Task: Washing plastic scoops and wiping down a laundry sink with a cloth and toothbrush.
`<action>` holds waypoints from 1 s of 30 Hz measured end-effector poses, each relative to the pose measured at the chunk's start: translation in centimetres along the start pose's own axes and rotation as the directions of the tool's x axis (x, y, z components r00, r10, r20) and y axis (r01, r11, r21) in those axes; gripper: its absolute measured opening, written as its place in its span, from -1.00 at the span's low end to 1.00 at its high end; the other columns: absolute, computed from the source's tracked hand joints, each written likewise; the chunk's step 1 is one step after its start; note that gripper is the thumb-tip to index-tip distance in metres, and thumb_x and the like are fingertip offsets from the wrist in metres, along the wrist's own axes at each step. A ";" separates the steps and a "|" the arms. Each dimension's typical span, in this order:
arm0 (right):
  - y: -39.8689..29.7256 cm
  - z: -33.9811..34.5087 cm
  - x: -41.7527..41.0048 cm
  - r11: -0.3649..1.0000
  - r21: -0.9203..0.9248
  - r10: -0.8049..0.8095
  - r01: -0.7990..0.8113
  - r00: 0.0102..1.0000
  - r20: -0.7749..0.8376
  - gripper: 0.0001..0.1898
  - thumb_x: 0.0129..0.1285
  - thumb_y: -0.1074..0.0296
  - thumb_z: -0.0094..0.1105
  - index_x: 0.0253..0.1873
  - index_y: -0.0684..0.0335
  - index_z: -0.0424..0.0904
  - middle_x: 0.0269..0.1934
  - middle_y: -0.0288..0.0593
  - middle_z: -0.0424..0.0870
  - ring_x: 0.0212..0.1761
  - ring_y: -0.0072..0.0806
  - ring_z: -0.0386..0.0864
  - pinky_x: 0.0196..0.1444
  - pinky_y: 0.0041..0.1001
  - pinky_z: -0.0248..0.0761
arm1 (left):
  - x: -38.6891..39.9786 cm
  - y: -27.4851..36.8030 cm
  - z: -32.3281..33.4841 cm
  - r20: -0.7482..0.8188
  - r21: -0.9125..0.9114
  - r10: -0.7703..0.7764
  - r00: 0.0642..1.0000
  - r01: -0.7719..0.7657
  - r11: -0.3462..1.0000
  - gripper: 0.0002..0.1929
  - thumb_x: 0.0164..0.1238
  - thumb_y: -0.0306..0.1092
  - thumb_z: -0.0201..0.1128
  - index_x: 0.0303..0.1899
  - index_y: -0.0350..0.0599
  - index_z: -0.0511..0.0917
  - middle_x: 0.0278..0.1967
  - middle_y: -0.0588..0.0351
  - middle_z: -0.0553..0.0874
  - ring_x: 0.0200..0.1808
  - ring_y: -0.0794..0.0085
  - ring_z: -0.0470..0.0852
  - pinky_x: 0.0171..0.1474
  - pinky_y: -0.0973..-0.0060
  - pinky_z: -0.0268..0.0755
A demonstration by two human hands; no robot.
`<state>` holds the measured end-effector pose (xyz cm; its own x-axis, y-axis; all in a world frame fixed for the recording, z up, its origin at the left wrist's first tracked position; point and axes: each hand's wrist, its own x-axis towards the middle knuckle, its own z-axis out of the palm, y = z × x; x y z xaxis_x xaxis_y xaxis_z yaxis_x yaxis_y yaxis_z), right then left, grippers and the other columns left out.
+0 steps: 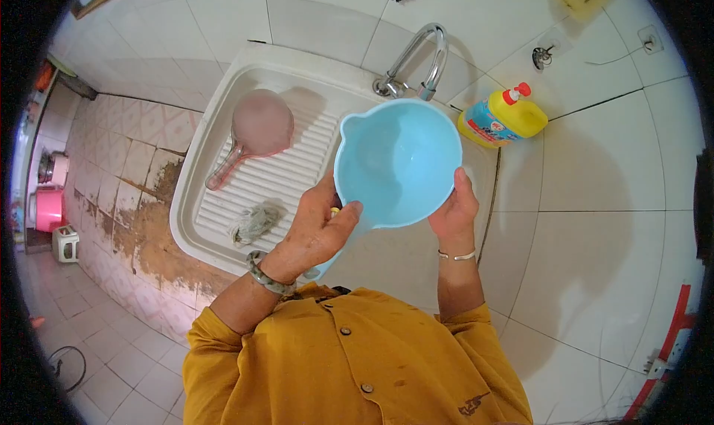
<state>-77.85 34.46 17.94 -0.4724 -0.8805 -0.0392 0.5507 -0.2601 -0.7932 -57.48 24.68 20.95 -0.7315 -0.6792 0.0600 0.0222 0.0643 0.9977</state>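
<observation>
A light-blue plastic water ladle [399,163] is held up between both hands, its bowl facing me and its spout at the upper left. My left hand [321,224] grips it where the handle joins the bowl; the fingers behind are hidden. On the lower right of the rim, my right hand [457,210] holds the bowl with its thumb up along the side. Beneath is a white sink [390,263] with a ribbed drainboard [304,182]. A pinkish translucent ladle [262,122] lies bowl down on the ribs, near a crumpled grey-green rag [255,223].
A chrome gooseneck faucet [440,51] rises just behind the blue ladle. To its right stands a yellow pump bottle of detergent [499,118] against the tiled wall [602,163]. On the left are a worn tiled ledge [162,224], a pink bucket [49,209] and a small white stool [66,244].
</observation>
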 end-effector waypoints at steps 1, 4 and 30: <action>0.0 0.3 0.2 1.000 0.003 -0.010 0.011 1.000 -0.028 -0.60 0.29 0.20 -0.08 0.06 0.42 0.42 0.01 -0.08 0.53 0.06 -0.33 0.47 0.13 -0.31 0.30 | 0.0 0.0 0.0 0.001 0.001 0.002 1.000 -0.002 1.000 -0.56 0.15 -0.50 0.04 0.11 -0.35 0.28 -0.23 -0.08 0.62 -0.24 0.43 0.56 -0.15 0.49 0.40; -0.9 1.3 1.1 0.979 -0.200 0.026 -0.051 0.992 -0.125 -0.66 0.25 0.28 0.01 0.01 0.42 0.46 -0.10 -0.14 0.58 -0.06 -0.42 0.51 0.04 -0.39 0.35 | 0.3 -0.2 0.0 -0.016 0.062 -0.072 0.997 0.073 0.995 -0.64 0.17 -0.51 0.07 0.04 -0.35 0.36 -0.15 -0.04 0.61 -0.14 0.44 0.54 -0.04 0.48 0.36; 9.0 2.3 -3.4 0.794 -0.537 0.485 -0.285 0.830 0.277 -0.70 0.22 0.31 0.06 -0.03 0.39 0.46 -0.42 -0.20 0.61 -0.37 -0.55 0.54 -0.24 -0.52 0.45 | 1.4 -6.4 -1.4 -0.252 -0.036 -0.228 0.940 0.227 0.973 -0.65 0.16 -0.24 0.18 -0.14 -0.35 0.50 -0.37 -0.08 0.63 -0.35 0.34 0.58 -0.24 0.43 0.41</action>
<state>-69.77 34.19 12.33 0.0658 -0.9664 -0.2483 0.2027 0.2566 -0.9450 -57.63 22.29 14.67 -0.5214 -0.8376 -0.1631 -0.1198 -0.1174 0.9858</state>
